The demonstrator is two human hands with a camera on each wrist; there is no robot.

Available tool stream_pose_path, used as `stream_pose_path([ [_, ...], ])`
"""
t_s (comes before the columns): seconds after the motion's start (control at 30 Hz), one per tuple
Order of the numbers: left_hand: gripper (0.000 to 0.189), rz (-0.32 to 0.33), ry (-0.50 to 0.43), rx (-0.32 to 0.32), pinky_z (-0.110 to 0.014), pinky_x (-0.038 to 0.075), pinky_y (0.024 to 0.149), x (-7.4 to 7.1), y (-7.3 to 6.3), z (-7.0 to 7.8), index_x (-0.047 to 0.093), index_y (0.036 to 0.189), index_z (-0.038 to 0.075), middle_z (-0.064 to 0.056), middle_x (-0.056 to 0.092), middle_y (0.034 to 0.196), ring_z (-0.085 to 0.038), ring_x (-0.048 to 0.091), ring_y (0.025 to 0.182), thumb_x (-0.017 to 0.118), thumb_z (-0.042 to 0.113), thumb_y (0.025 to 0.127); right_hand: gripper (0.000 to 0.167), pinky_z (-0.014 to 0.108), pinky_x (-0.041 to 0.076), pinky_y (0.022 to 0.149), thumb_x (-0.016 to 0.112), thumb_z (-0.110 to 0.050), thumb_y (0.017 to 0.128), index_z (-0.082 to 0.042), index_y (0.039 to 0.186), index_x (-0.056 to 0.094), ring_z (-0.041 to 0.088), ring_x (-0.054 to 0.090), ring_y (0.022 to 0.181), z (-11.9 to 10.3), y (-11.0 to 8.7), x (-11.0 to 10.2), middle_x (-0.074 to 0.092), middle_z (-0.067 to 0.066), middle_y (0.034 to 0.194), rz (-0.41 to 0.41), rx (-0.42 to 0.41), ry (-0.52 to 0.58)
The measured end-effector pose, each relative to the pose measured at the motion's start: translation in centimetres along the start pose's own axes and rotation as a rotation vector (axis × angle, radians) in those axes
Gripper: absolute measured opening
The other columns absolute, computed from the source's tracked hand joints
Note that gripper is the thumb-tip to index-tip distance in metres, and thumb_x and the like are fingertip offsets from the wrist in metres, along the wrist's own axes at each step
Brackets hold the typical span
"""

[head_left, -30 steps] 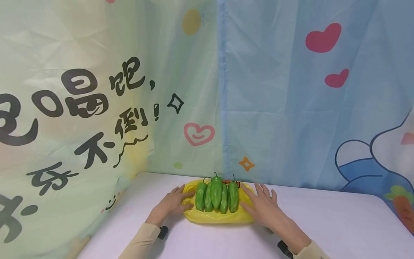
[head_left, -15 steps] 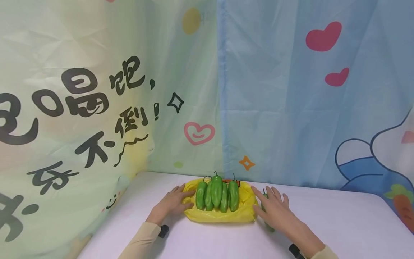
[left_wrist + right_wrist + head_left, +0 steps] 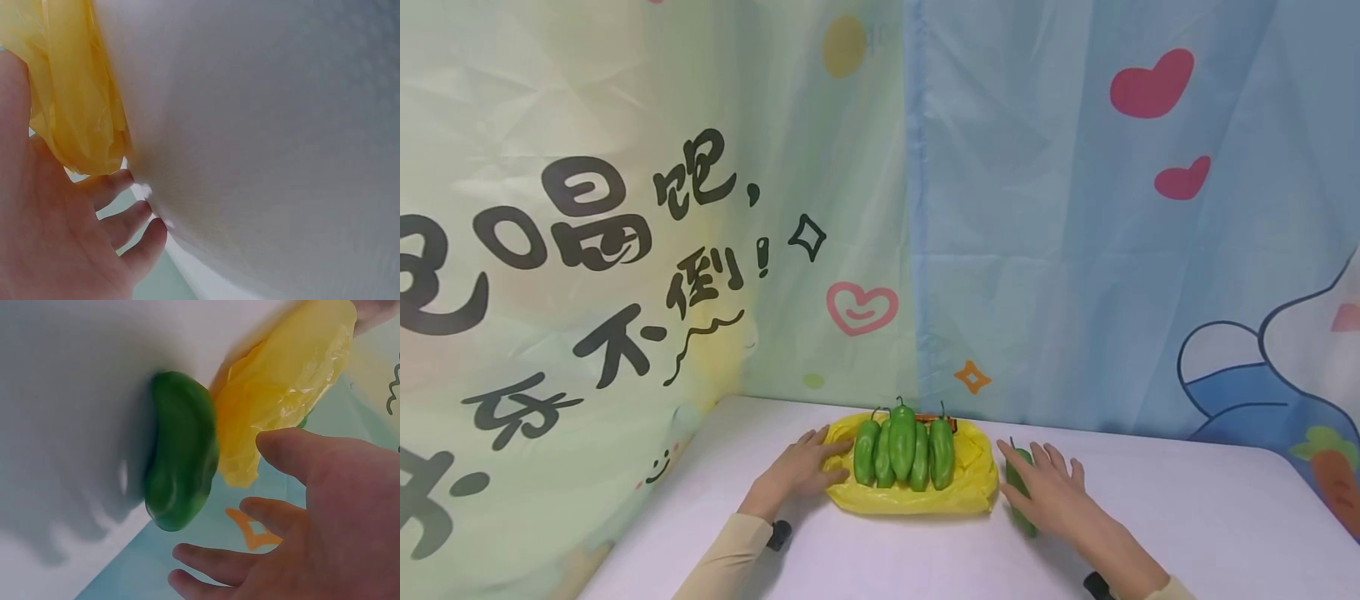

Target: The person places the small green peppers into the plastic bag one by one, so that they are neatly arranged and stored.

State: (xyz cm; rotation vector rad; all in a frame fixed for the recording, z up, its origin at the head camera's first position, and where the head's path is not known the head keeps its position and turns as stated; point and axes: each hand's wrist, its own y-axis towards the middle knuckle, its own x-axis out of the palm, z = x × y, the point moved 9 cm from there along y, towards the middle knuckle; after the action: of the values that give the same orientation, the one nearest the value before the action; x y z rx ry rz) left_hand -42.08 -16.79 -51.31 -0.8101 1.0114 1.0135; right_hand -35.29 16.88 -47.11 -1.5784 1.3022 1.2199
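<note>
Several green peppers (image 3: 902, 447) lie side by side on a spread yellow plastic bag (image 3: 917, 502) in the head view. My left hand (image 3: 797, 469) is at the bag's left edge, thumb and forefinger reaching over it. In the left wrist view the yellow bag (image 3: 81, 94) hangs between the thumb and the loosely extended fingers. To the bag's right, my right hand (image 3: 1052, 492) hovers with spread fingers over one separate green pepper (image 3: 1016, 478), partly covering it. The right wrist view has this pepper (image 3: 181, 450) on the table, apart from the fingers of the right hand (image 3: 331, 512).
A white table (image 3: 910, 567) bears everything. Behind it hangs a printed fabric backdrop (image 3: 1000, 300) with hearts and lettering, close to the table's far edge. A small red-orange printed patch (image 3: 953, 425) shows behind the peppers on the bag.
My right hand has moved right, away from the bag's right edge, to above the separate pepper, which now shows more. The bag's right side has spread outward. My left hand stays put.
</note>
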Motion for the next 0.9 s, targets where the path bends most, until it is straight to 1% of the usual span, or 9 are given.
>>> stream_pose_path([
  [0.27, 0.056, -0.005, -0.011, -0.006, -0.066, 0.025, 0.120, 0.2, 0.1, -0.1, 0.052, 0.148, 0.027, -0.022, 0.028, 0.163, -0.048, 0.025, 0.150, 0.059, 0.047, 0.096, 0.062, 0.085, 0.022, 0.103, 0.064, -0.034, 0.097, -0.014, 0.151, 0.044, 0.063, 0.035, 0.134, 0.6, 0.0, 0.9, 0.043, 0.040, 0.144, -0.068, 0.044, 0.009],
  [0.4, 0.056, -0.005, -0.012, -0.009, -0.066, 0.024, 0.120, 0.2, 0.1, -0.1, 0.052, 0.148, 0.027, -0.022, 0.028, 0.163, -0.048, 0.025, 0.150, 0.060, 0.047, 0.096, 0.060, 0.085, 0.022, 0.103, 0.063, -0.035, 0.097, -0.014, 0.150, 0.045, 0.063, 0.035, 0.133, 0.8, 0.1, 1.3, 0.046, 0.039, 0.141, -0.089, 0.062, 0.011],
  [0.67, 0.056, -0.003, -0.024, -0.009, -0.066, 0.024, 0.120, 0.0, 0.0, 0.0, 0.052, 0.148, 0.026, -0.022, 0.028, 0.163, -0.048, 0.024, 0.150, 0.060, 0.046, 0.096, 0.058, 0.084, 0.026, 0.101, 0.064, -0.035, 0.097, -0.014, 0.148, 0.049, 0.059, 0.044, 0.127, 1.1, 0.4, 1.8, 0.054, 0.036, 0.133, -0.098, 0.071, 0.007],
  [0.9, 0.056, -0.007, -0.022, -0.011, -0.066, 0.023, 0.120, 0.1, -0.1, -0.1, 0.050, 0.149, 0.026, -0.021, 0.027, 0.164, -0.048, 0.024, 0.150, 0.059, 0.046, 0.097, 0.058, 0.083, 0.029, 0.100, 0.066, -0.036, 0.095, -0.014, 0.147, 0.051, 0.056, 0.049, 0.123, 1.4, 0.6, 2.3, 0.055, 0.035, 0.130, -0.094, 0.084, 0.005],
])
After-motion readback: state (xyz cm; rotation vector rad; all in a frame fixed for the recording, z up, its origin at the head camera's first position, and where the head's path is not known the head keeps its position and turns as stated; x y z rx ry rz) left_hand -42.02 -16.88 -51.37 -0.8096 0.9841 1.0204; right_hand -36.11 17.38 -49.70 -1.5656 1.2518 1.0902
